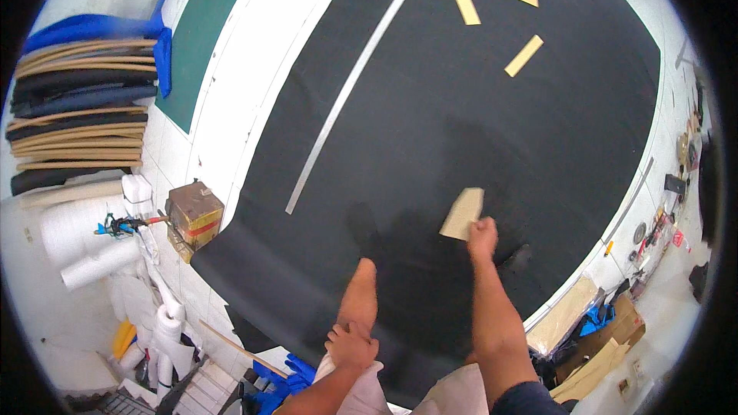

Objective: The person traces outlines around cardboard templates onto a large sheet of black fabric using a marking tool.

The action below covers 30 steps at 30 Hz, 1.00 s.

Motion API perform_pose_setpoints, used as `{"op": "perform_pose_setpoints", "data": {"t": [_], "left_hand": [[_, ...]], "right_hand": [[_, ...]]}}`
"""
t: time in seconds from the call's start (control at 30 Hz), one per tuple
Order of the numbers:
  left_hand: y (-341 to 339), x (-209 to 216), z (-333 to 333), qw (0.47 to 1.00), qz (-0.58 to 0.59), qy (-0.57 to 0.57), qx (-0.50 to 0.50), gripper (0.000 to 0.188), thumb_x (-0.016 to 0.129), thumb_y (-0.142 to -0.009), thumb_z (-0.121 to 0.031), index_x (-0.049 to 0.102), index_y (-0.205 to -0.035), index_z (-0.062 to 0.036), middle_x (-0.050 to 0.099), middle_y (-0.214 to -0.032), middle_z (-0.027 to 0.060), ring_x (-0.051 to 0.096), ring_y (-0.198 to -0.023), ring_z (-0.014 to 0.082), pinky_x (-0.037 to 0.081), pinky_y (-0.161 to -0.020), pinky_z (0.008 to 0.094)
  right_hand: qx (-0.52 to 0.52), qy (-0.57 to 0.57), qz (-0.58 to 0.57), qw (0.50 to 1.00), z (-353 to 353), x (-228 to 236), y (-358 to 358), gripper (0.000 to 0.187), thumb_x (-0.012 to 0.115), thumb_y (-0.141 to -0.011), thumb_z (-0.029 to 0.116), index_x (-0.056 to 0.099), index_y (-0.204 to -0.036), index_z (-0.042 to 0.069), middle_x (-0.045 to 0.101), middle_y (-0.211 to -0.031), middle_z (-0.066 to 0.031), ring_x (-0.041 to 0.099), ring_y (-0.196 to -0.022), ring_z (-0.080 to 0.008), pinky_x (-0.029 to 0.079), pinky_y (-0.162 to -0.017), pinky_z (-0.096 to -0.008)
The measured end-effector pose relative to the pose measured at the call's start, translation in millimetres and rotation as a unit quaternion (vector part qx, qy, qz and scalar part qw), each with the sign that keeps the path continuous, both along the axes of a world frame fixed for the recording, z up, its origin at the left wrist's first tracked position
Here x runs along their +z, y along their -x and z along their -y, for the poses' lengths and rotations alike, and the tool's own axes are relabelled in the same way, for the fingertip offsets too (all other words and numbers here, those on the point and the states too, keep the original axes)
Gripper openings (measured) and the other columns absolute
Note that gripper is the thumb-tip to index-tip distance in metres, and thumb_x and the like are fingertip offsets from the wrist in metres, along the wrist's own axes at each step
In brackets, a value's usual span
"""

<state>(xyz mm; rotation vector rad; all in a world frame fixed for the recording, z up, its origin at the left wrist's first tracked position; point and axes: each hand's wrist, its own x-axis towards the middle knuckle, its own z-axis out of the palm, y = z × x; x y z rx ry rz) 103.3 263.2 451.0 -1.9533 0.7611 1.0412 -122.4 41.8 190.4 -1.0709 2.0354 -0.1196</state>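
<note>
Black sheeting [400, 107] underlies card [463, 214] slanting lengthwise forward-right

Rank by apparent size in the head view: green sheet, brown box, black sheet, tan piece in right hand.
1. Black sheet
2. Green sheet
3. Brown box
4. Tan piece in the right hand

A big black sheet [400, 138] is spread over the white floor [257, 46]. On the sheet lie a long silver ruler [350, 96] and four flat yellow pieces [463, 1], all apart. A green mat [201, 58] lies on the floor too.
</note>
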Motion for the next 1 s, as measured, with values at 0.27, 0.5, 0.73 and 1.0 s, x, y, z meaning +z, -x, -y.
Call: {"op": "perform_pose_setpoints", "data": {"t": [0.27, 0.5, 0.73, 1.0], "left_hand": [[-102.0, 11.9, -8.4, 0.989, -0.07, 0.099, 0.083, 0.066, 0.067, -0.083, -0.049, 0.059, -0.133, -0.0061, 0.055, -0.127, 0.0242, 0.058, -0.117, 0.0427, 0.051, -0.095, 0.0544], [-140.0, 4.3, -25.3, 0.986, -0.078, 0.142, 0.05, 0.058, 0.07, -0.082, -0.046, 0.063, -0.124, -0.0069, 0.058, -0.116, 0.0216, 0.062, -0.109, 0.0404, 0.056, -0.083, 0.0519], [-180.8, 2.3, -14.1, 0.979, -0.116, 0.147, 0.084, 0.057, 0.074, -0.081, -0.044, 0.062, -0.128, -0.0139, 0.058, -0.123, 0.0188, 0.062, -0.112, 0.0391, 0.055, -0.086, 0.0523], [-234.0, -9.9, 33.1, 0.989, -0.131, 0.022, 0.065, 0.06, 0.071, -0.088, -0.048, 0.06, -0.138, -0.0177, 0.057, -0.131, 0.0167, 0.058, -0.122, 0.0389, 0.052, -0.097, 0.0526]], "right_hand": [[0.105, 0.017, 0.107, 0.989, 23.4, 17.2, -331.7, 0.024, 0.071, -0.086, 0.023, 0.054, -0.087, 0.007, 0.07, -0.09, -0.017, 0.068, -0.088, -0.0407, 0.053, -0.082, -0.0462], [0.106, 0.041, 0.015, 0.993, 12.7, 7.9, -358.0, 0.023, 0.07, -0.086, 0.023, 0.055, -0.087, 0.005, 0.069, -0.086, -0.021, 0.068, -0.088, -0.046, 0.052, -0.08, -0.0509], [-0.019, 0.089, -0.093, 0.992, 34.4, -8.6, -301.3, 0.017, 0.067, -0.088, 0.018, 0.056, -0.091, 0.005, 0.067, -0.088, -0.0222, 0.066, -0.088, -0.0459, 0.051, -0.078, -0.0545], [0.046, 0.033, -0.103, 0.993, 21.0, -9.8, -286.0, 0.016, 0.066, -0.09, 0.017, 0.055, -0.094, 0.005, 0.066, -0.094, -0.0214, 0.065, -0.091, -0.0458, 0.05, -0.079, -0.0545]]}}
